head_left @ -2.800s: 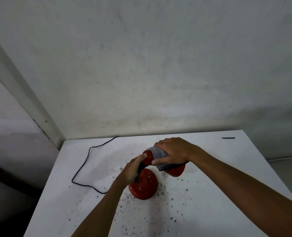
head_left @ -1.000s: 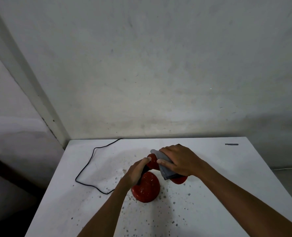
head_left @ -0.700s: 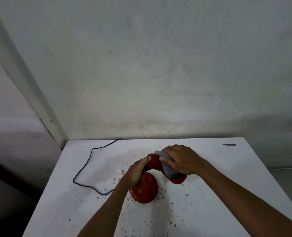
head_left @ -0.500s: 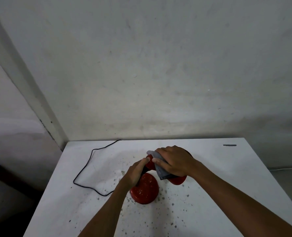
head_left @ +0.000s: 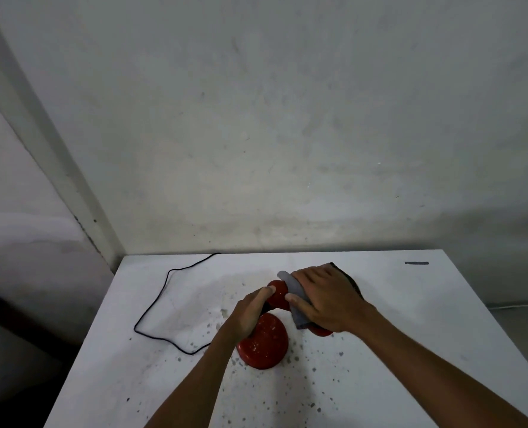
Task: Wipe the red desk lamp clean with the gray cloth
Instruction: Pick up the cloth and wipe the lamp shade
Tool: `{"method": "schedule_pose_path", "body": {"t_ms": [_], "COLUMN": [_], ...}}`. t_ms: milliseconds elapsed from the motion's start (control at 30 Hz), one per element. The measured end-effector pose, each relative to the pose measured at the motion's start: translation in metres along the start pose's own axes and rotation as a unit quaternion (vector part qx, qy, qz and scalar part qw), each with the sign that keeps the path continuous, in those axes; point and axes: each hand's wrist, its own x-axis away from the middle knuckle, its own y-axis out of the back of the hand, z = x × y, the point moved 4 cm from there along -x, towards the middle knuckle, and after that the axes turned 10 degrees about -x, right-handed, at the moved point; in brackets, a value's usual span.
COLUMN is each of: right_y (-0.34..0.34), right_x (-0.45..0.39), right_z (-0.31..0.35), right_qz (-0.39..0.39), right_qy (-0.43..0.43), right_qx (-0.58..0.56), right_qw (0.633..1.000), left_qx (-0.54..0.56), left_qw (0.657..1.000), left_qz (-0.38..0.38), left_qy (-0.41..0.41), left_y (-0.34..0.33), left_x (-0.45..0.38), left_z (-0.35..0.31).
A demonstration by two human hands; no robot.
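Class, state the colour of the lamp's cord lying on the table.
Black; the cord shows clearly in the head view.

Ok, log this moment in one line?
wiping | right hand presses cloth on lamp head | left hand grips neck | cord on table

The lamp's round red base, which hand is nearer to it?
Left. The left hand sits right above the base; the right hand presses the gray cloth farther right.

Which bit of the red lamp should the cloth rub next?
Probably the round red lamp base: it looks speckled, while the right hand presses the gray cloth only on the lamp's red head, which the left hand steadies.
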Motion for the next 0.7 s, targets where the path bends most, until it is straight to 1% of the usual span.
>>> {"method": "schedule_pose_path", "body": {"t_ms": [67, 133, 300, 467, 600, 700], "right_y": [-0.007, -0.015, -0.028, -0.014, -0.013, -0.014], "right_x": [0.002, 0.007, 0.031, 0.058, 0.062, 0.05], "right_z": [0.016, 0.024, 0.009, -0.017, -0.026, -0.017], "right_qz": [-0.038, -0.064, -0.047, -0.084, -0.096, -0.089], "right_qy": [0.003, -0.018, -0.048, -0.054, -0.055, -0.043], "right_qx": [0.013, 0.02, 0.047, 0.019, 0.005, 0.035], "right_qw": [0.999, 0.998, 0.997, 0.995, 0.994, 0.994], "left_qx": [-0.006, 0.002, 0.035, 0.064, 0.047, 0.04], "left_qw": [1.0, 1.0, 0.999, 0.997, 0.998, 0.999], "left_qz": [-0.001, 0.001, 0.024, 0.032, 0.036, 0.027], "left_qy": [-0.016, -0.019, -0.007, -0.005, -0.006, -0.005], "left_y": [0.001, 0.003, 0.003, 0.006, 0.003, 0.002], "left_x": [0.001, 0.001, 0.001, 0.003, 0.002, 0.0], "left_z": [-0.004, -0.004, 0.0, -0.004, -0.005, -0.005]}}
